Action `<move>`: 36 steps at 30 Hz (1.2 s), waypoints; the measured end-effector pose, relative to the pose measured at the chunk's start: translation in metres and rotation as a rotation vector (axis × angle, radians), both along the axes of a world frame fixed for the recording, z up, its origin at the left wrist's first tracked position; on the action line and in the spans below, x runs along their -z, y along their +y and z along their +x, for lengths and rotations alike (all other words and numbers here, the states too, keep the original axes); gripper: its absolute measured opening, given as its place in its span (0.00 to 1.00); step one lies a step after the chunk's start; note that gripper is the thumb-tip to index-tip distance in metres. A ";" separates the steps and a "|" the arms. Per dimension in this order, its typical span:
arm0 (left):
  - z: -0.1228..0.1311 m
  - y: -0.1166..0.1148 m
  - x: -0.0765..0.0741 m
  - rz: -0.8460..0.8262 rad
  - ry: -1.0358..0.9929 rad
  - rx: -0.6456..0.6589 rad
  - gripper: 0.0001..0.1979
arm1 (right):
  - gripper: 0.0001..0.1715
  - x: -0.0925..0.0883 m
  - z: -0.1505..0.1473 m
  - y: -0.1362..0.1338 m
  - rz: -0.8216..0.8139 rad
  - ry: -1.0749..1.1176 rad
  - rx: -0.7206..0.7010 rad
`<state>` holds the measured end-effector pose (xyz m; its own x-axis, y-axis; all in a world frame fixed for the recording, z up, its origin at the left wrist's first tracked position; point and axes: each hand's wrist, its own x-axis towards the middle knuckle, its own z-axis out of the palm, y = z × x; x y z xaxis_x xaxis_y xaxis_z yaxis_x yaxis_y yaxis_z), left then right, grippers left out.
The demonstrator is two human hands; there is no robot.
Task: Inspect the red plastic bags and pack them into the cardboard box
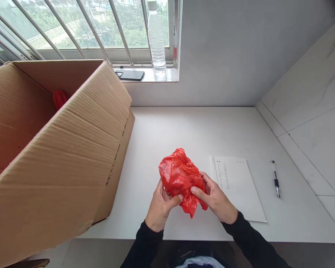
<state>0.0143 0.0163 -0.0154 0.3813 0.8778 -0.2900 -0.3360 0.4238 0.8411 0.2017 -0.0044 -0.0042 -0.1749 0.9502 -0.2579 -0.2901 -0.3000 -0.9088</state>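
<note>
Crumpled red plastic bag (180,178) at lower centre of frame, bunched into a loose ball, held just above the desk (184,130) near its front edge. Gripped from both sides: left hand (160,206) under and on the bag's left, thumb pressed against the plastic; right hand (216,201) on the bag's right, thumb on the front, fingers wrapped round the back. Both hands closed on the bag, black sleeves to the wrists. A pointed tail of plastic hanging between the thumbs.

Just right of the right hand, a printed sheet of paper (240,190) flat on the desk, approx. parallel to the right edge. Further right, well apart from the sheet, a pen (276,182) lying lengthwise, tip end toward the front.

Left half of frame taken up by a big cardboard box (58,156), open at the top, tilted, w/ printed text down its corner edge. Inside it, upper left, a bit of something red (59,98); can't tell what.

Top of frame: window sill w/ a dark phone (130,75) lying flat and a clear water bottle (158,37) upright just right of it, barred window behind. Pale tiled wall on the right.
</note>
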 end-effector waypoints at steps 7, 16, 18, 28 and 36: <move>0.005 -0.004 -0.010 -0.075 -0.014 -0.022 0.32 | 0.24 0.005 -0.001 0.001 -0.004 -0.020 0.042; 0.005 0.000 -0.008 -0.096 0.004 -0.204 0.25 | 0.22 -0.003 -0.001 -0.001 0.024 -0.002 -0.058; 0.005 0.000 -0.006 -0.081 0.013 -0.210 0.25 | 0.18 -0.003 -0.002 -0.001 0.032 -0.018 -0.061; -0.012 0.003 -0.003 0.029 0.068 -0.140 0.36 | 0.07 -0.008 0.012 0.001 0.231 -0.172 -0.006; -0.017 0.004 -0.029 0.617 0.602 -0.084 0.32 | 0.13 -0.010 0.023 -0.001 0.289 -0.424 -0.157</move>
<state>-0.0023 0.0200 0.0134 0.2428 0.9631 0.1159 0.2309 -0.1734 0.9574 0.2246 -0.0055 0.0059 -0.2579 0.9637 -0.0688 0.1488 -0.0307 -0.9884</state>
